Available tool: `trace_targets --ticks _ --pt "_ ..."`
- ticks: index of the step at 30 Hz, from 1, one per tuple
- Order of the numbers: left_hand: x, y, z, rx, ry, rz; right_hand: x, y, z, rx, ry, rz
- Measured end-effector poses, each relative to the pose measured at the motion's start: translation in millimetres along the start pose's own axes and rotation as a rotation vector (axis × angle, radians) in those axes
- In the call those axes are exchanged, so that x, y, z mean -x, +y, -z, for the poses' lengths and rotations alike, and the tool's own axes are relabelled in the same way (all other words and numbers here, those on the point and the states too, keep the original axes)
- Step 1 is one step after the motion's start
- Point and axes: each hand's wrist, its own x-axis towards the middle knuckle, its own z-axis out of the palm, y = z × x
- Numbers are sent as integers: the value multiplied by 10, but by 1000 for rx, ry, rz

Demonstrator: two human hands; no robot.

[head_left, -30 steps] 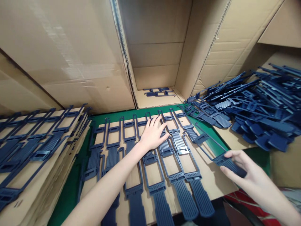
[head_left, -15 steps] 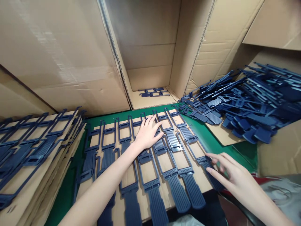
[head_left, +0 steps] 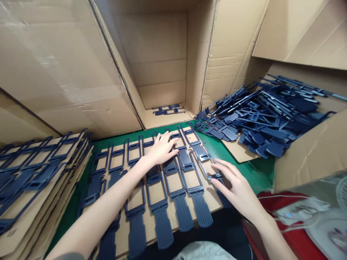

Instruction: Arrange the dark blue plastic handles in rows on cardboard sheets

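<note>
Evidently, in the head view, the right hand (head_left: 234,184) pinches the endmost navy frame (head_left: 204,157) at the cardboard sheet's (head_left: 209,193) right side; the left hand (head_left: 161,148) lies spread over neighbouring frames (head_left: 188,167). Seemingly it's laying-out, calling next for gentle squaring-up.

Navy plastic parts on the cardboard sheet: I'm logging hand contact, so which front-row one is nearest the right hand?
The rightmost front-row part: the right hand partly covers it, while the others lie farther left, clear of that hand.
</note>
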Motion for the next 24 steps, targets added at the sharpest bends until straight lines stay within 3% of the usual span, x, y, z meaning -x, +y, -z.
trace_targets --ticks 4,8,13,17,21,24 --pt "-71 329 97 7 17 -205 -129 60 -106 -35 36 14" --pt "-75 582 21 -21 32 -343 -98 117 -120 -62 54 4" --pt "-52 675 -91 -61 50 -354 2 165 -98 -85 38 -40" --pt "43 708 87 -82 42 -316 -10 159 -98 -113 27 -37" --pt "533 759 608 -24 88 -228 31 194 11 -153 68 -115" --pt "1307 723 928 63 178 -31 194 313 160 -255 73 -296"
